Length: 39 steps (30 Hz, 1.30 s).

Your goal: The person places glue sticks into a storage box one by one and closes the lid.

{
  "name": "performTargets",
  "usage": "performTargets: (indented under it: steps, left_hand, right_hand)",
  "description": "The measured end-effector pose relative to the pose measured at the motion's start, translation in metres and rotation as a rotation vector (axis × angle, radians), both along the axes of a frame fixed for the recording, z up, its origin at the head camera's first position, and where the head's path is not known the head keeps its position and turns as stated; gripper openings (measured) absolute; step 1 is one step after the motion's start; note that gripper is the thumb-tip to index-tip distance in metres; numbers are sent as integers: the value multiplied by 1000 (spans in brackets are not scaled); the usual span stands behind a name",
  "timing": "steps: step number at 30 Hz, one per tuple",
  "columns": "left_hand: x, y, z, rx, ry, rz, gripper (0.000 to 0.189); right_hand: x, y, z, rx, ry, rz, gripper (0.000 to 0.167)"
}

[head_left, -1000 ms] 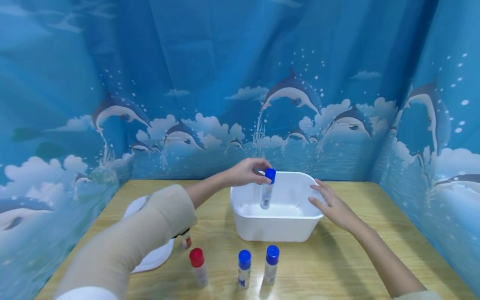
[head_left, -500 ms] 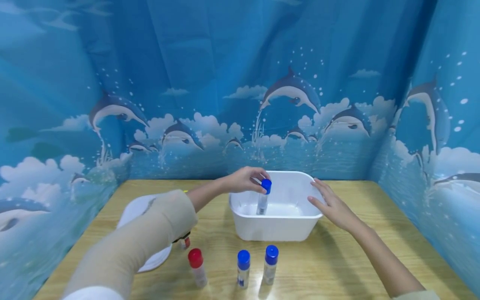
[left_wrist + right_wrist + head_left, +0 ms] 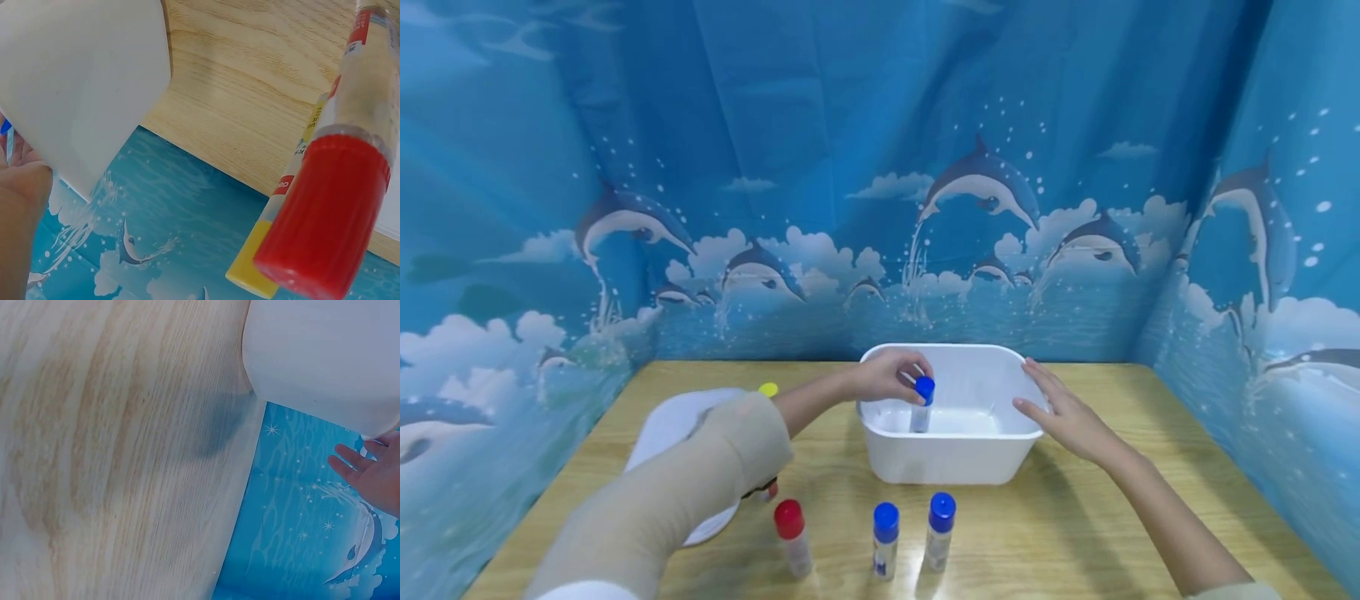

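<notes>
My left hand (image 3: 887, 377) pinches the blue cap of a clear tube (image 3: 921, 417), lowered upright inside the left part of a white bin (image 3: 953, 460). In the left wrist view that hand (image 3: 24, 194) shows only at the left edge, beyond the bin wall (image 3: 75, 75). My right hand (image 3: 1067, 417) rests at the bin's right rim with its fingers extended. Seen from the right wrist, those fingers (image 3: 350, 459) lie along the bin's outer side. Two blue-capped tubes (image 3: 886, 537) (image 3: 940, 532) and a red-capped tube (image 3: 793, 537) stand on the table in front.
Left of the bin lies a white lid-like panel (image 3: 658, 425), partly covered by my left sleeve. A yellow-capped tube (image 3: 768, 389) stands behind that forearm, and another red-labelled tube (image 3: 770, 490) shows below it. A dolphin-print curtain (image 3: 820, 208) hangs behind the wooden table (image 3: 1105, 508).
My left hand has moved down and slightly left, bringing the blue-capped tube deeper into the bin. The yellow cap has come into view behind the forearm. My right hand stays at the rim.
</notes>
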<state>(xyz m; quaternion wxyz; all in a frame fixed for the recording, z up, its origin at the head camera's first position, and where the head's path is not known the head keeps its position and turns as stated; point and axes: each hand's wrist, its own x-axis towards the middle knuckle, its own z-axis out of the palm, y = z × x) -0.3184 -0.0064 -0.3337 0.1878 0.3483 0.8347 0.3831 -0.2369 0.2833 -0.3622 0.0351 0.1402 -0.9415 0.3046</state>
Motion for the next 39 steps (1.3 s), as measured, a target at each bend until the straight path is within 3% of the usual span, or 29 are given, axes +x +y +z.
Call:
performTargets:
  steps: [14,24,39]
  left_hand:
    - [2,5,-4,-125,76,-47,25]
    - [5,6,-1,-175,62,-17,27]
    - [4,4,5,-271,64,-30,34]
  right_hand:
    - [0,0,-1,0,11,2,70]
    - [0,1,-2,0,7,3,69]
    - [0,0,-2,11,-7,-13,69]
